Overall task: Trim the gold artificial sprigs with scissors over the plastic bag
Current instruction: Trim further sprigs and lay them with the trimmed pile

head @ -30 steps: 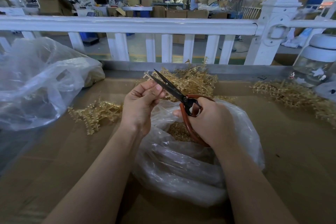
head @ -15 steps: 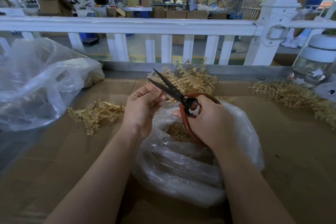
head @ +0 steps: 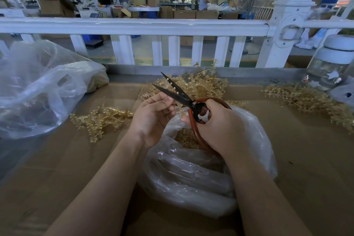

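My right hand [head: 218, 128] grips red-handled scissors [head: 183, 97] whose black blades are spread apart and point up-left. A thin gold sprig [head: 173, 88] stands between the blades, and my left hand [head: 153, 113] pinches its lower end. Both hands hover over a clear plastic bag [head: 191, 174] with gold trimmings [head: 183, 138] visible in its mouth. Heaps of gold sprigs lie behind the hands [head: 203, 84], to the left [head: 99, 119] and to the right [head: 310, 101].
A large crumpled clear bag [head: 38, 90] sits at the left. A jar with a white lid [head: 331, 65] stands at the far right. A white railing [head: 134, 27] runs behind the cardboard-covered table [head: 310, 159]. A person works far behind it.
The scissor blades have spread wider, and the sprig now sits between them. Both hands have stayed over the bag with only a slight shift.
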A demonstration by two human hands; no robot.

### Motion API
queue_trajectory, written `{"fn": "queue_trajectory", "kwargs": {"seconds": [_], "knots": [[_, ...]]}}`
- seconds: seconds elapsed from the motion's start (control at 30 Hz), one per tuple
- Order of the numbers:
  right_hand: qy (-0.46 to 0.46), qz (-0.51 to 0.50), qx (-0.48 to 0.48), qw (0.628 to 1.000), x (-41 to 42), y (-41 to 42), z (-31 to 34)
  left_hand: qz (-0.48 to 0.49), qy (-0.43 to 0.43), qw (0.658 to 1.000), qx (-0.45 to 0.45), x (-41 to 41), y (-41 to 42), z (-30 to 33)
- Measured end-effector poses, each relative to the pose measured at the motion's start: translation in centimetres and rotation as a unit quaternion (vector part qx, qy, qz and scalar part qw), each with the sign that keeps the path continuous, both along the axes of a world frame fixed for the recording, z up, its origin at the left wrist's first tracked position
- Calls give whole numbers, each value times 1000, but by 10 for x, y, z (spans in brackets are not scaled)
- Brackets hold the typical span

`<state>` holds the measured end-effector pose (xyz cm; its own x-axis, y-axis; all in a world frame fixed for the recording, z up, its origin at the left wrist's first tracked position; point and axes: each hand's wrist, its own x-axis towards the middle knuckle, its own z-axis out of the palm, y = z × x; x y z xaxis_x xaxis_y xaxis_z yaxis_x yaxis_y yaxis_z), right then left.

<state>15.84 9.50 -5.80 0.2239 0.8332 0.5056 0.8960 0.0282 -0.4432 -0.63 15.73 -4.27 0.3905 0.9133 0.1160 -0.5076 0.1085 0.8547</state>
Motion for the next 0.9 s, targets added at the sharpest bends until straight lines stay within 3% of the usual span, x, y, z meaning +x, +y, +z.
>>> {"fn": "queue_trajectory", "kwargs": {"seconds": [0.47,0.9], "knots": [[8,0,2,1000,-1,0,1,-20,-12,1000,-20,1,0,-1],[8,-1,9,1000,-1,-1,2,5,24,999,28,3,-4,2]]}}
